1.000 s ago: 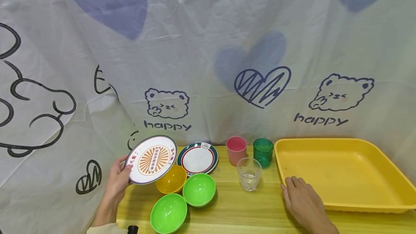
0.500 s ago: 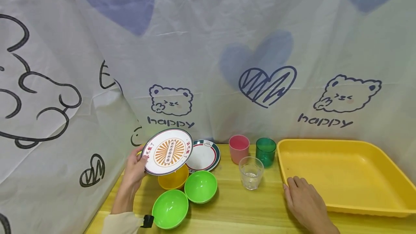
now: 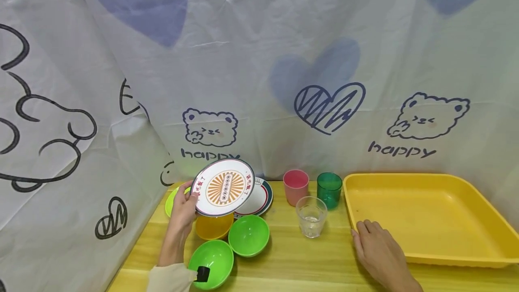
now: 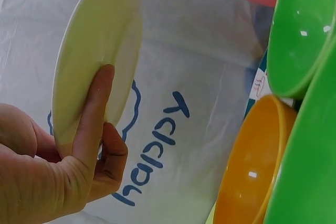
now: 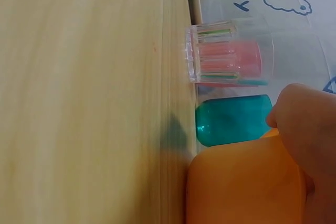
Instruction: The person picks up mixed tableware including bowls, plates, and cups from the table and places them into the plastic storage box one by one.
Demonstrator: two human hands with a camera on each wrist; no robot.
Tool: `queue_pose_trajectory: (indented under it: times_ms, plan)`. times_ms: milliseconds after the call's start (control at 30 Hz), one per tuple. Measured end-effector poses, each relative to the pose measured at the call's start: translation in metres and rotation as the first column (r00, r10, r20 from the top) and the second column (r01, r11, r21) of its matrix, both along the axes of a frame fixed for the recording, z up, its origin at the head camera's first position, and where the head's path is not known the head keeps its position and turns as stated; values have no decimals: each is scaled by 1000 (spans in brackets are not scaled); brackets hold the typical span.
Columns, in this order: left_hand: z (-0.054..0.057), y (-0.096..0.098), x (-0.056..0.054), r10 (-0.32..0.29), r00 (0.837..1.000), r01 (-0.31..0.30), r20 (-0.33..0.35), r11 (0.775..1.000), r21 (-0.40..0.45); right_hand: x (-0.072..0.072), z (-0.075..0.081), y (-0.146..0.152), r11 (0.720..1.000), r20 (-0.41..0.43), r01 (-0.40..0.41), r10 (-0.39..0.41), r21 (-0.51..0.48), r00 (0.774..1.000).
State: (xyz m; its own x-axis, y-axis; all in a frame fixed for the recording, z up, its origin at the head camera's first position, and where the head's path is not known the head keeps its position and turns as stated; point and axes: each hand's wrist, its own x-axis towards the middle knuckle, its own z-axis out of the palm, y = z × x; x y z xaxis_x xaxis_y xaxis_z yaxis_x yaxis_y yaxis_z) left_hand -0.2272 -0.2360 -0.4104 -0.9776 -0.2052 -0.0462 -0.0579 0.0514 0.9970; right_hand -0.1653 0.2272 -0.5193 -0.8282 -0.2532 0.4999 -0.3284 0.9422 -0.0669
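My left hand (image 3: 183, 211) grips a white plate (image 3: 223, 187) by its left edge and holds it up, tilted toward me. The plate has an orange sunburst print and a dark rim. In the left wrist view, the fingers (image 4: 94, 108) lie along the plate's underside (image 4: 79, 72). Behind and below it, another white plate (image 3: 263, 197) with a dark green border is partly hidden. Over at the right, my right hand (image 3: 379, 251) grips the left rim of a yellow tray (image 3: 405, 258), thumb outside. The right wrist view shows the tray's outer wall (image 5: 241, 182) beneath that hand.
Left on the wooden table stand an orange bowl (image 3: 215, 228) and two green bowls (image 3: 249, 235), close together. A yellow-green rounded thing (image 3: 171, 202) shows behind my left hand. Mid-table are a pink cup (image 3: 296, 186), a green cup (image 3: 329, 190) and a clear cup (image 3: 311, 217).
My left hand has carried the plate to the right, over the other plate, uncovering the yellow-green thing at the left. The right hand stays on the tray rim.
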Motion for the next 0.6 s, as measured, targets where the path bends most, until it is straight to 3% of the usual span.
queue_pose_trajectory:
  times_ms: [600]
  plan:
    - [-9, 32, -2, -47, 998, 50, -38, 996, 74, 1, 0, -1, 1000, 9, 17, -17, -2, 1000]
